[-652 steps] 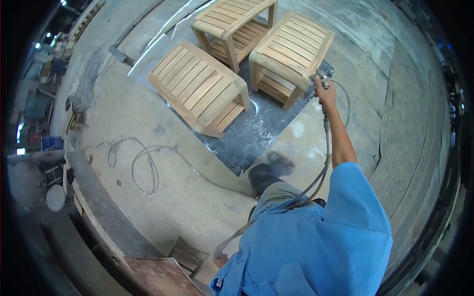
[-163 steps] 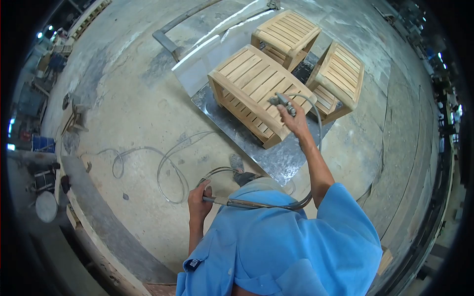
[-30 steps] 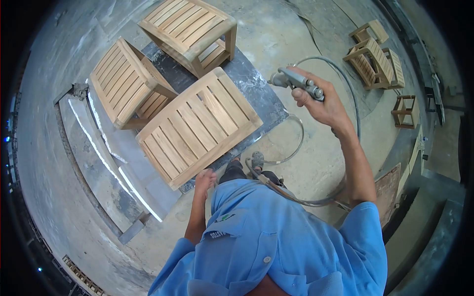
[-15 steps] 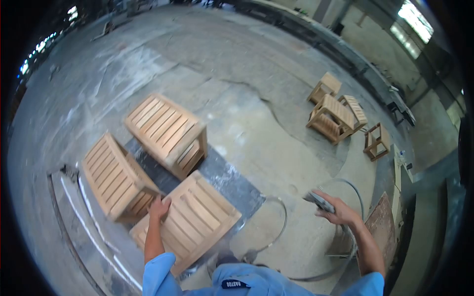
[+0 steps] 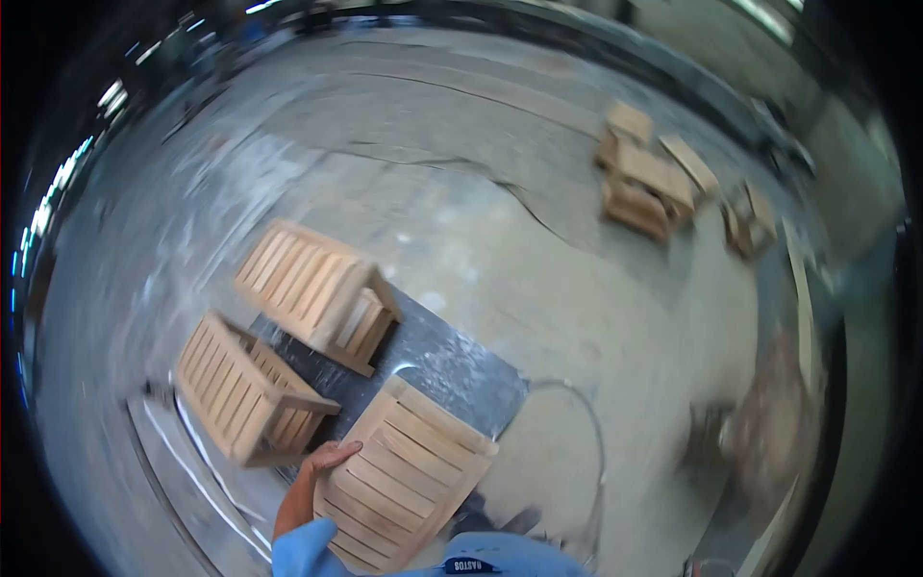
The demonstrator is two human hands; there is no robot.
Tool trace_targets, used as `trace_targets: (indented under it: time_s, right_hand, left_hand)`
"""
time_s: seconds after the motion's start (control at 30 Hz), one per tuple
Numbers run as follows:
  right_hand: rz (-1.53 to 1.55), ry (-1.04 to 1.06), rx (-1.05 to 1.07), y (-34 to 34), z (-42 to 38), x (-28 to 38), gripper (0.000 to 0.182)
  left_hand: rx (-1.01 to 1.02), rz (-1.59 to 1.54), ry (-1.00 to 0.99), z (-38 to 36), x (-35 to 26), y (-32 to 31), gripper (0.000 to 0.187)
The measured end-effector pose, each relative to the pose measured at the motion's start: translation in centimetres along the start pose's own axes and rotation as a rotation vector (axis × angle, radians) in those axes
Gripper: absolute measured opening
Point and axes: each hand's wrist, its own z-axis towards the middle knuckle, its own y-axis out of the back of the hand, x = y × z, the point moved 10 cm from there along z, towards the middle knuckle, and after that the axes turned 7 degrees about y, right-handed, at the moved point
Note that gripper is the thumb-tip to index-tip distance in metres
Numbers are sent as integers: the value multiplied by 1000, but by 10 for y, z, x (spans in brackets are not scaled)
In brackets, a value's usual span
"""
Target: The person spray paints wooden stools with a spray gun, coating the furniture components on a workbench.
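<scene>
My left hand is closed on the left edge of a slatted wooden stool, its slatted top facing me. Two more slatted stools stand close by: one left of the hand, the other farther back. My right hand is out of view. At the bottom edge, a small part of a grey and reddish object shows, too little to name.
A dark sheet lies on the floor under the stools. A thin hose curves to the right of it. Several small wooden stools stand farther off. A blurred brown board is at right, and pale strips lie at left.
My right hand, which held a grey hand tool, has dropped out of view. The near stool has turned and shifted slightly right, with my left hand still at its edge. The camera view has swung.
</scene>
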Motion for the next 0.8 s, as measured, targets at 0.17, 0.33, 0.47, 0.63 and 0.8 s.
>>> trace_targets:
  time_s: [0.17, 0.33, 0.47, 0.63, 0.8]
  right_hand:
    - [391, -423, -316, -173, -149, -34, 87]
    - [864, -944, -17, -215, -138, -5, 78]
    - [1018, -948, -71, -248, -127, -81, 75]
    - [740, -748, -336, -291, -119, -177, 80]
    - [760, -875, -203, -314, -144, -173, 82]
  left_hand:
    - [-26, 90, -192, -23, -31, -44, 72]
    - [92, -22, -126, -66, -100, -143, 52]
    - [101, 30, -255, -117, -190, -235, 44]
    - [-7, 305, -352, -248, -376, -343, 41]
    - [180, 494, -699, -368, -575, -471, 53]
